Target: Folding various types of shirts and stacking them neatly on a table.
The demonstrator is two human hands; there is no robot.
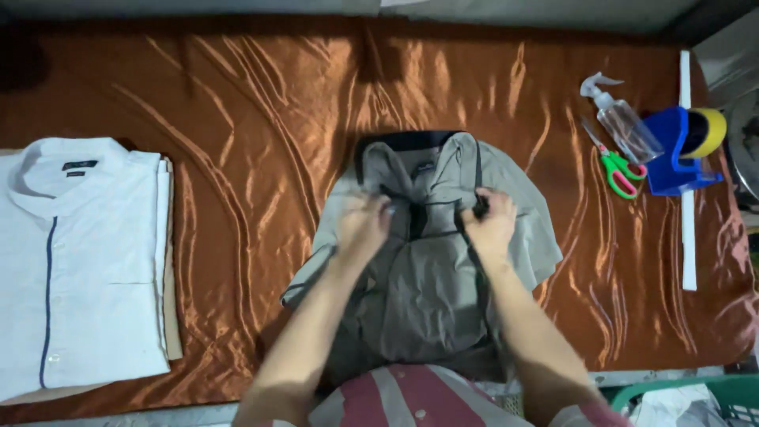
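Pinching the placket of the grey shirt (431, 277), the left hand (365, 224) and right hand (490, 224) close on cloth just below its dark collar (407, 142). It lies mid-worktop (237, 95), long axis running away from the person, both hands equally near, either side of the front.

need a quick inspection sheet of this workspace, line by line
surface: table under a shiny, creased copper-brown satin cloth
job's things: grey short-sleeved shirt lying front up, dark collar away from the person
clutter: folded white shirt stack at left; clear spray bottle, green-handled scissors, blue tape dispenser, white strip at right
grippers: left hand and right hand both pinch the grey shirt's front near the collar
cables: nothing seen
surroundings: green basket at lower right
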